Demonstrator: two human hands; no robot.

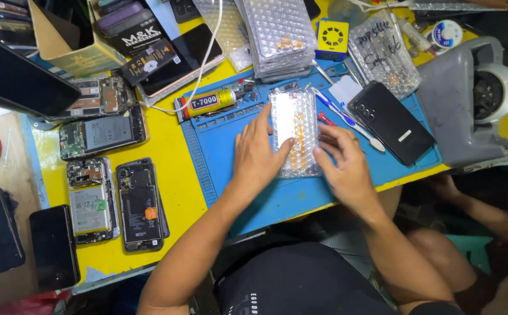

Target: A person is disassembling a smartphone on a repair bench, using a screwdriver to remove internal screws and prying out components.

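From my remote seat, both bare hands lay on a bubble-wrap sleeve (294,133) set lengthwise on the blue repair mat (230,146), just above the table's near edge. The left hand (258,153) pressed flat, fingers spread over the sleeve's left side and gripping nothing; the right hand (342,163), at three o'clock from the sleeve, curled its fingertips against the right edge in a light pinch, and I could not tell whether anything small sat between them. The sleeve looked light, soft and slippery, with a pale flat part and orange flex strips showing through, so I judged its contents thin and fragile, best taken by the long edges with the flat kept supported.

At nine o'clock, on the yellow tabletop (172,169), lay opened phones (117,201) with bare batteries. At two o'clock a black phone (391,121) rested back-up, a white-handled brush (347,118) between it and the sleeve. At eleven o'clock a glue tube (207,104) lay on the mat's edge. Farther off, at twelve, stood a stack of bubble-wrapped parts (277,35) beside a small yellow box (331,38), with a grey machine (469,99) far out at two o'clock.
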